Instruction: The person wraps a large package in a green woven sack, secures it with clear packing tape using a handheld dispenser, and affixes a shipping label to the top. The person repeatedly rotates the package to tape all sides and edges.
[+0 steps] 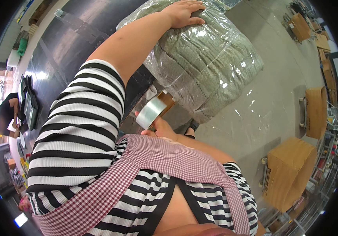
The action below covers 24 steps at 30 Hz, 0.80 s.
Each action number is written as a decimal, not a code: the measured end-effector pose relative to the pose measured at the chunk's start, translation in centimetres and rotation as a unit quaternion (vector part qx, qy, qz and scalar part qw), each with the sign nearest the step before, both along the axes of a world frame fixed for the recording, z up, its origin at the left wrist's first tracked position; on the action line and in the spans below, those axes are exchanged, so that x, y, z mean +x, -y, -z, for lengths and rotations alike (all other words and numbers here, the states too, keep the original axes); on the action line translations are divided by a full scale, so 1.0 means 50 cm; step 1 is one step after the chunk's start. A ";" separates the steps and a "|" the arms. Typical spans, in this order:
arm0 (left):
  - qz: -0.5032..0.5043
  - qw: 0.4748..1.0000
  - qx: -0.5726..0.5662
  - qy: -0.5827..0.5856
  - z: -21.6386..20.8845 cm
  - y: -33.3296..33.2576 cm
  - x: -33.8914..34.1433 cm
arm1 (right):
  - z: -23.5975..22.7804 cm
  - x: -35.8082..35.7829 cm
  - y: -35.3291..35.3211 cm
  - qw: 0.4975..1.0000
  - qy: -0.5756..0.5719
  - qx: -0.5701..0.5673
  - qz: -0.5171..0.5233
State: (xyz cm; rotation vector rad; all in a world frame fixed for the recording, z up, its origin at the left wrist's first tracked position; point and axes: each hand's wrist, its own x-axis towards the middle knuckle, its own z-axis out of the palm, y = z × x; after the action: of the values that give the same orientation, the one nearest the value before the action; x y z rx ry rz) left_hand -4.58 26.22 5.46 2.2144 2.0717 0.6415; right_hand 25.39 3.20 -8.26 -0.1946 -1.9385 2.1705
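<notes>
A large greenish-grey woven bundle (212, 63), wrapped in shiny clear plastic, overhangs the edge of a dark tabletop (55, 51). My left hand (182, 15) lies flat on its upper side, fingers stretched out and holding nothing. Close to my body, below the bundle, my right hand (162, 128) grips a wide roll of clear packing tape (151, 113). The roll covers part of those fingers. A brown piece (168, 101) shows just behind the roll; its kind is hard to make out.
Open cardboard boxes (290, 173) stand on the grey floor (231, 137) to the right, some on wheeled bases. Racks and more cartons line the far right. At the far left another person (10, 114) bends beside a black bag-like thing (29, 102).
</notes>
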 end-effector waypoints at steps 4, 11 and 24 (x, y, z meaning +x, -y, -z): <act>-0.031 0.996 0.057 -0.066 0.034 -0.013 0.006 | -0.190 -0.001 -0.092 0.989 -0.028 0.135 0.048; -0.050 0.994 0.063 -0.077 0.033 0.001 -0.013 | -0.448 -0.024 -0.356 0.927 -0.207 -0.145 0.277; -0.050 0.998 0.023 -0.001 -0.030 0.016 0.024 | -0.154 -0.053 -1.197 0.833 -0.155 -0.342 0.407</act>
State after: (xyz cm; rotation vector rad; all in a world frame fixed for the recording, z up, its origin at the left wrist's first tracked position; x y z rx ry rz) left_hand -3.40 25.43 6.95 2.1467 2.2018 0.7022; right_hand 22.76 63.05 -0.54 -0.6064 -0.6186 1.9732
